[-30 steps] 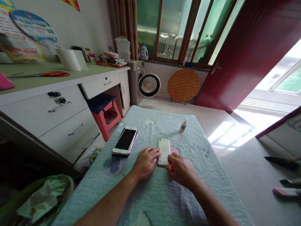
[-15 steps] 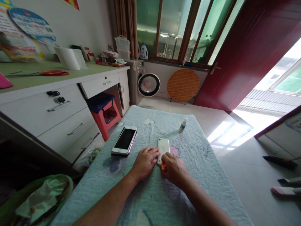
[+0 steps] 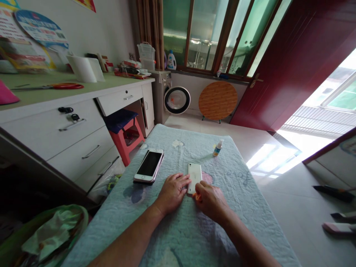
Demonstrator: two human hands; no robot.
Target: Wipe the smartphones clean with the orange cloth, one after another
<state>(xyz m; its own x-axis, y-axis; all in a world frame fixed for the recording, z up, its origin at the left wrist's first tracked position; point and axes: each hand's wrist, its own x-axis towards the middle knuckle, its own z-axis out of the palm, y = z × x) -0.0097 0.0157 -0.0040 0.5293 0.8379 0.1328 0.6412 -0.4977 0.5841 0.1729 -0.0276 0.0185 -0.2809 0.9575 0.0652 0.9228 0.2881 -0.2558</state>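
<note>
A white phone (image 3: 194,175) lies face down on the light blue quilted cloth (image 3: 183,226) covering the table. My left hand (image 3: 172,191) rests flat beside it, fingers stretched onto its left edge. My right hand (image 3: 210,200) is closed on a small orange cloth (image 3: 197,196), pressed against the phone's near end. A second phone (image 3: 149,170) with a dark screen lies face up to the left. A small spray bottle (image 3: 218,148) stands farther back on the cloth.
A white desk with drawers (image 3: 72,126) runs along the left, red-handled scissors (image 3: 59,86) on top. A red stool (image 3: 125,133) stands under it. A green bag (image 3: 47,233) sits at lower left. A washing machine (image 3: 172,98), a round wooden tabletop (image 3: 217,100) and an open red door (image 3: 292,63) lie beyond.
My right hand with the orange cloth slid left over the phone's near end, then back slightly right. My left hand has stayed on the phone's edge.
</note>
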